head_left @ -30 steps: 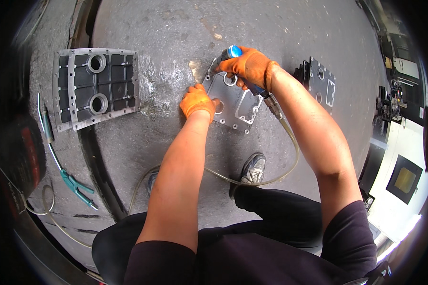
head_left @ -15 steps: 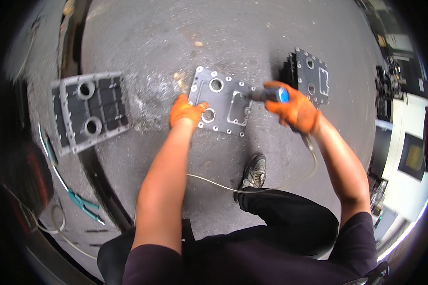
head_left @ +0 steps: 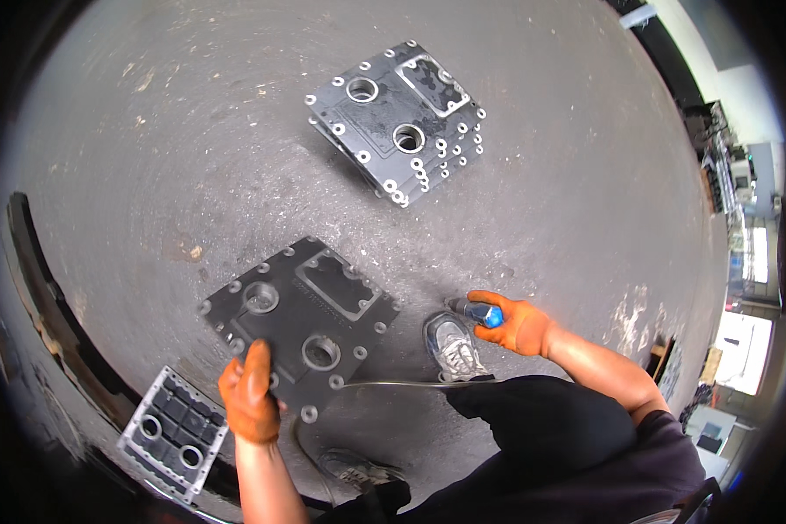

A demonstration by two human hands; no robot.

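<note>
My left hand [head_left: 251, 397], in an orange glove, grips the near-left edge of a dark grey metal cover plate [head_left: 284, 341]. This plate is tilted up off the floor and slightly blurred. It has two round holes, a rectangular raised frame and bolt bosses along its rim. In an orange glove too, my right hand [head_left: 517, 327] is wrapped round a hand-held air tool [head_left: 476, 312] with a blue end, above my shoe and apart from the plate. Farther off, a stack of similar cover plates [head_left: 384, 113] lies on the floor.
A ribbed metal housing part [head_left: 170, 428] with two round holes lies at the lower left beside a dark floor channel [head_left: 57, 279]. A thin hose [head_left: 410, 382] runs past the plate and my legs. My shoe [head_left: 454, 348] stands below the tool. Shop equipment [head_left: 720, 175] lines the far right.
My left hand has lifted the plate off the floor. My right hand has drawn the air tool away from it. The view has turned, bringing the stack to the top middle.
</note>
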